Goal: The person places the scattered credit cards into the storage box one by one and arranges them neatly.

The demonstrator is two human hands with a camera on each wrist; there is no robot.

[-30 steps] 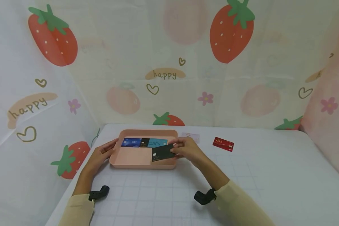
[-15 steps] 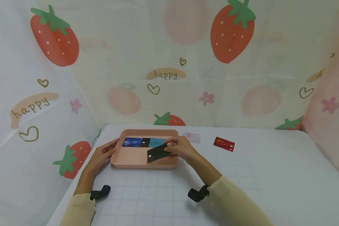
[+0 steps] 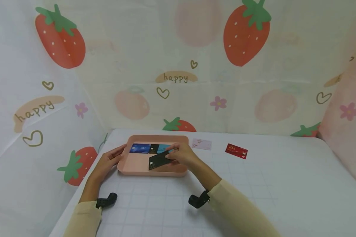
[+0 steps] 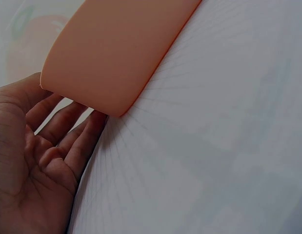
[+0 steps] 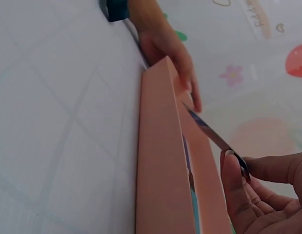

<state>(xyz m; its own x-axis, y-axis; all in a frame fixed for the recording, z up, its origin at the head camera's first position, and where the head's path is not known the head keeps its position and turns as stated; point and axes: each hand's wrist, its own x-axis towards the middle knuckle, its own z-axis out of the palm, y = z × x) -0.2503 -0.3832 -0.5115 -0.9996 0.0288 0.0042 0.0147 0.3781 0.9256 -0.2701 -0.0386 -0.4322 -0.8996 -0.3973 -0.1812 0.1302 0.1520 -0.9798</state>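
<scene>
A pink tray (image 3: 132, 168) lies on the table, with a row of cards along its far side: a dark blue VIP card (image 3: 140, 148), a black card (image 3: 154, 148) and a light blue card (image 3: 162, 148) partly covered by my right hand (image 3: 184, 155). That hand pinches another black VIP card (image 3: 158, 160) by its right end, tilted above the near half of the tray. In the right wrist view the pinched card (image 5: 214, 137) is seen edge-on between thumb and finger. My left hand (image 3: 106, 163) touches the tray's left wall with extended fingers.
To the right of the tray, a pale flowered card (image 3: 201, 144) and a red VIP card (image 3: 236, 151) lie on the white table (image 3: 270, 191). Strawberry-printed cloth (image 3: 130, 65) stands behind the table and along its sides.
My right hand has carried the pinched black card leftward over the tray, so it covers more of the light blue card. The left hand stays at the tray's left wall.
</scene>
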